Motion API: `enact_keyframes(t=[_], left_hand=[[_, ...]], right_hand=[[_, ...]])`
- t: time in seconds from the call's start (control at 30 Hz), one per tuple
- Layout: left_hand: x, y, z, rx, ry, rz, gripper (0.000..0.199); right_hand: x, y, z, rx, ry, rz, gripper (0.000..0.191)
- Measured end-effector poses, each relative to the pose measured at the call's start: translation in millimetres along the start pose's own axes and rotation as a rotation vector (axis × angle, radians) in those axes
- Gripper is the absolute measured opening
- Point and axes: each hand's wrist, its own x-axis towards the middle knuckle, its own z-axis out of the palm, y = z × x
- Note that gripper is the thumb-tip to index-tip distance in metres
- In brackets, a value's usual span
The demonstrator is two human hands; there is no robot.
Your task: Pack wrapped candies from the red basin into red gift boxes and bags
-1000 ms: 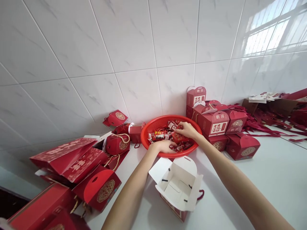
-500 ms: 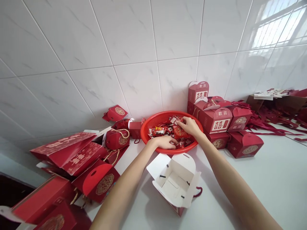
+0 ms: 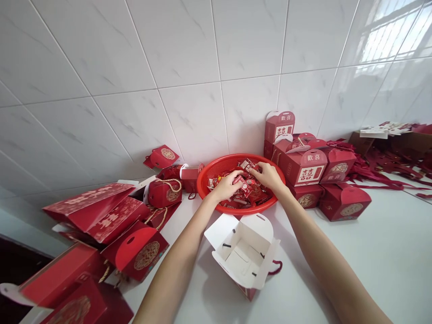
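Observation:
Over a red plastic basket [image 3: 204,191] of wrapped sweets, both my hands are busy. My left hand [image 3: 225,186] pinches a small red-and-white wrapped candy [image 3: 243,185] above the pile. My right hand [image 3: 269,176], at the basket's right side, has its fingers closed on a dark red packet with white print [image 3: 248,166]. Below the basket stands an open gift box [image 3: 245,254], white inside, with its flaps spread and a dark red cord loop at its right. Black cord ends show on its inner walls.
Closed red gift boxes [image 3: 305,168] are stacked right of the basket. More red boxes and bags [image 3: 118,216] crowd the left side. Dark red ribbons [image 3: 381,173] lie at the far right. A tiled wall [image 3: 189,121] rises behind the white table [image 3: 381,256].
My left hand has risen from the basket's front part, now with a small candy in its fingers. My right hand stays at the right side, where a dark red printed packet now shows at its fingertips.

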Motion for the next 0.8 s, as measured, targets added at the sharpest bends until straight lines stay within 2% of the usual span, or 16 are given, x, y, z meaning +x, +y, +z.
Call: enact_keyframes(t=[0.1, 0.2, 0.37, 0.43, 0.6, 0.7, 0.8], left_hand=[[-0.8, -0.7, -0.4, -0.005, 0.052, 0.011, 0.045], [-0.3, -2.2, -0.8, -0.019, 0.076, 0.036, 0.042], [-0.4, -3.5, -1.5, 0.0, 0.088, 0.036, 0.039], [-0.8, -3.6, -1.4, -0.001, 0.086, 0.01, 0.041], [0.3, -4.0, 0.2, 0.002, 0.08, -0.015, 0.047], [1.1, -3.8, 1.1, 0.014, 0.042, -0.038, 0.054], [0.6, -3.4, 1.2, 0.096, -0.076, -0.045, 0.06]], right_hand=[[0.8, 0.0, 0.2, 0.119, -0.011, 0.004, 0.023], [0.6, -1.9, -1.9, 0.223, -0.053, -0.027, 0.027], [-2.9, -4.6, -7.8, 0.583, -0.462, -0.154, 0.048], [-3.6, -4.5, -8.6, 0.61, -0.522, -0.139, 0.052], [-2.2, -3.2, -6.3, 0.615, -0.534, -0.126, 0.034], [-1.2, -2.3, -4.5, 0.573, -0.396, -0.118, 0.028], [-0.8, -1.7, -3.8, 0.547, -0.25, -0.11, 0.025]])
